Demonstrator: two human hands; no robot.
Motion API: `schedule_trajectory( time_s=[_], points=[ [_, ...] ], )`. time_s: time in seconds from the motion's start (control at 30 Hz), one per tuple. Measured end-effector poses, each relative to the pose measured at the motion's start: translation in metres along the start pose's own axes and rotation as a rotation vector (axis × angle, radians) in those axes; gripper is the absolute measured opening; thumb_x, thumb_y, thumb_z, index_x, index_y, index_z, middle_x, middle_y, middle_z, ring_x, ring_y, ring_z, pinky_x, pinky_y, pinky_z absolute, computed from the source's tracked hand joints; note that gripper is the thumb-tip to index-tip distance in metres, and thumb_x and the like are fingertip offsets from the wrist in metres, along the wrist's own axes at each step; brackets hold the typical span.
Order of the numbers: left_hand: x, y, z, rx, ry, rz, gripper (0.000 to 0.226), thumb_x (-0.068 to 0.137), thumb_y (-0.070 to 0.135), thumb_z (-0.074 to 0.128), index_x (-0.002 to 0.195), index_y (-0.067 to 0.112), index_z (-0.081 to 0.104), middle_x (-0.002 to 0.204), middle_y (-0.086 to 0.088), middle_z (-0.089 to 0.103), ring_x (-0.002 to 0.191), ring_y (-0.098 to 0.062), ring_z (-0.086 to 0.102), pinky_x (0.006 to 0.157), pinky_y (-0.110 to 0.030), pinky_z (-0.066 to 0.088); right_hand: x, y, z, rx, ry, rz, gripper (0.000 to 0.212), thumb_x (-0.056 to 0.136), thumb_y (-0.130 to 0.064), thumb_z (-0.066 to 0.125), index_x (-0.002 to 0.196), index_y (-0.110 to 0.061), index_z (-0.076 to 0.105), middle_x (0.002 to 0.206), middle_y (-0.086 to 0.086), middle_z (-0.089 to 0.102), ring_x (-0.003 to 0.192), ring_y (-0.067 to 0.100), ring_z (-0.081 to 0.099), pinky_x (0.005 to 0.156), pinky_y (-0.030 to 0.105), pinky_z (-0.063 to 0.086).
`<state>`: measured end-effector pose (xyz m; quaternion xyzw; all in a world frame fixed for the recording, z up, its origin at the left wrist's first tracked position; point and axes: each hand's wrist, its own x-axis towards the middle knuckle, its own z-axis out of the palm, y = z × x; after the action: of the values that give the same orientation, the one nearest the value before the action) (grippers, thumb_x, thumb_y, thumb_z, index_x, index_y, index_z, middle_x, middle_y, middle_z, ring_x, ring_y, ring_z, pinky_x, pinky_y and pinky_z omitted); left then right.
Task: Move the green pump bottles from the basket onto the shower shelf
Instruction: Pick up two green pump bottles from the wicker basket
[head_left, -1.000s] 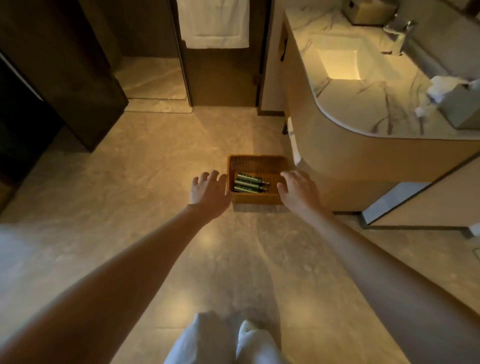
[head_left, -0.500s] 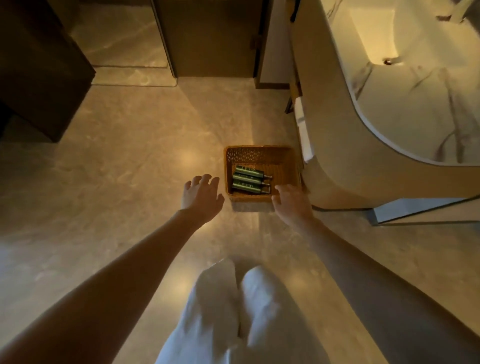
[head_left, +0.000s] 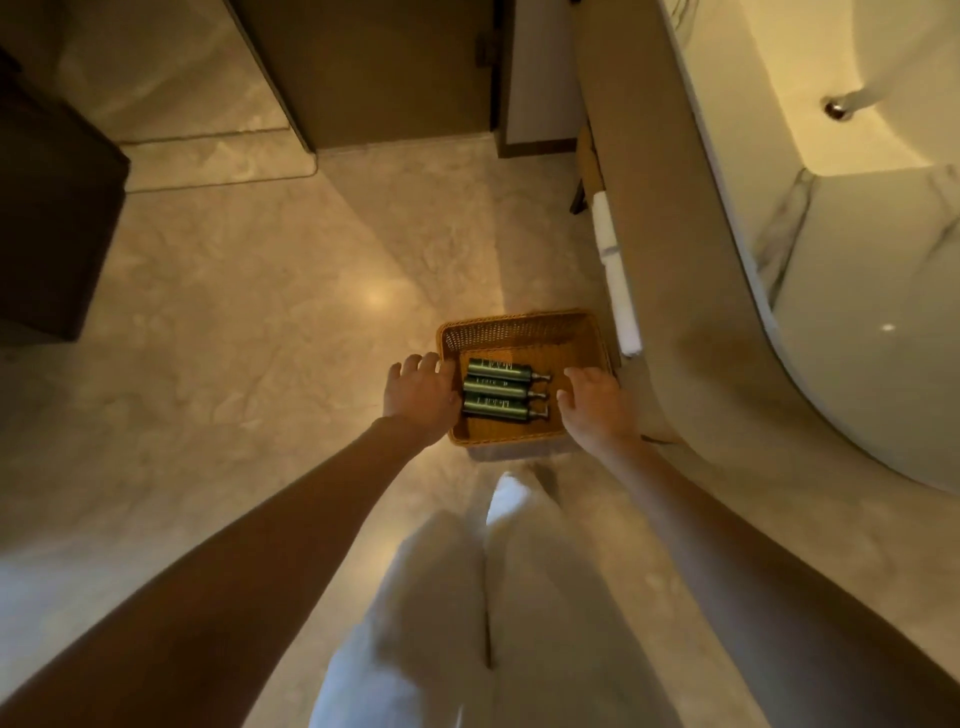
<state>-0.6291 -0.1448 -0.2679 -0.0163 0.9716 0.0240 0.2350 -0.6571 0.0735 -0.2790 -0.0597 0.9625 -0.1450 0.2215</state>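
Note:
An orange woven basket (head_left: 519, 327) stands on the floor beside the vanity. Three green pump bottles (head_left: 496, 388) lie side by side in it, pump heads pointing right. My left hand (head_left: 421, 395) rests over the basket's left rim, fingers spread, next to the bottles' bases. My right hand (head_left: 597, 402) hovers over the basket's right side, fingers apart, just right of the pump heads. Neither hand holds a bottle. No shower shelf is in view.
The curved vanity (head_left: 691, 312) with a marble top and sink rises close on the right. White rolled towels (head_left: 615, 275) sit under it. A dark cabinet (head_left: 52, 218) stands at the left, a doorway (head_left: 384, 73) ahead. My white-trousered legs (head_left: 483, 613) are below.
I have bent closer to the basket. Both hands moved forward from its near edge: the left onto the left rim, the right over the right side.

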Motion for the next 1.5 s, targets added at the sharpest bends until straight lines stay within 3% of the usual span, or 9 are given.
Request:
schedule_trajectory(
  time_s=[0.33,0.47,0.67,0.87,0.97,1.1,1.3,1.5],
  points=[
    [0.133,-0.009,-0.009,0.07,-0.162,0.175,0.047,0.092,0.033,0.04,0.136,0.015,0.041,0.141,-0.01,0.044,0.13,-0.031,0.04,0.106,-0.045,0.033,0.071,0.019,0.016,0.031,0.041,0.282,0.043,0.093,-0.031,0.043,0.131,-0.011,0.049,0.127,0.014,0.057,0.121,0.031,0.048,0.1,0.04,0.039],
    [0.18,-0.023,-0.004,0.088,-0.197,0.306,0.045,0.091,0.029,0.042,0.133,0.012,0.043,0.14,-0.01,0.044,0.131,-0.031,0.038,0.108,-0.045,0.031,0.079,-0.001,0.045,0.188,0.104,0.435,0.044,0.091,-0.035,0.041,0.123,-0.008,0.055,0.121,0.017,0.059,0.115,0.033,0.052,0.095,0.042,0.042],
    [0.247,-0.05,0.023,0.175,-0.226,0.541,0.047,0.09,0.032,0.042,0.134,0.014,0.043,0.14,-0.011,0.045,0.129,-0.032,0.039,0.107,-0.045,0.032,0.108,-0.04,0.107,0.343,0.045,0.686,0.041,0.095,-0.029,0.041,0.133,-0.011,0.044,0.136,0.014,0.048,0.127,0.029,0.042,0.103,0.042,0.038],
    [0.293,-0.071,0.103,0.243,-0.282,0.639,0.051,0.091,0.034,0.043,0.137,0.015,0.039,0.142,-0.011,0.041,0.132,-0.032,0.036,0.109,-0.046,0.031,0.155,-0.052,0.18,0.552,0.159,0.84,0.041,0.095,-0.021,0.042,0.135,-0.013,0.042,0.128,0.019,0.053,0.117,0.034,0.049,0.096,0.043,0.04],
    [0.312,-0.078,0.155,0.227,-0.311,0.659,0.05,0.09,0.031,0.044,0.137,0.015,0.038,0.14,-0.011,0.042,0.13,-0.031,0.037,0.109,-0.045,0.03,0.182,-0.05,0.234,0.557,0.111,0.846,0.042,0.095,-0.021,0.041,0.136,-0.014,0.04,0.133,0.016,0.049,0.122,0.032,0.045,0.098,0.041,0.038],
    [0.351,-0.079,0.222,0.217,-0.272,0.666,0.05,0.089,0.032,0.046,0.135,0.011,0.04,0.14,-0.014,0.04,0.127,-0.035,0.038,0.106,-0.046,0.032,0.219,-0.042,0.309,0.517,0.066,0.78,0.043,0.095,-0.021,0.041,0.136,-0.011,0.039,0.138,0.015,0.044,0.128,0.031,0.039,0.102,0.041,0.036],
    [0.41,-0.05,0.331,0.282,-0.212,0.76,0.056,0.09,0.036,0.046,0.14,0.013,0.035,0.145,-0.016,0.036,0.132,-0.036,0.035,0.109,-0.049,0.031,0.271,0.004,0.429,0.577,0.128,0.845,0.04,0.095,-0.024,0.04,0.133,-0.012,0.043,0.132,0.013,0.047,0.124,0.031,0.044,0.101,0.041,0.039],
    [0.469,-0.026,0.417,0.279,-0.22,0.783,0.064,0.092,0.036,0.046,0.147,0.012,0.022,0.152,-0.016,0.026,0.136,-0.036,0.029,0.109,-0.047,0.028,0.329,0.048,0.507,0.838,0.213,1.109,0.053,0.093,-0.035,0.046,0.138,-0.009,0.033,0.139,0.015,0.041,0.119,0.031,0.049,0.099,0.039,0.042]
  ],
)
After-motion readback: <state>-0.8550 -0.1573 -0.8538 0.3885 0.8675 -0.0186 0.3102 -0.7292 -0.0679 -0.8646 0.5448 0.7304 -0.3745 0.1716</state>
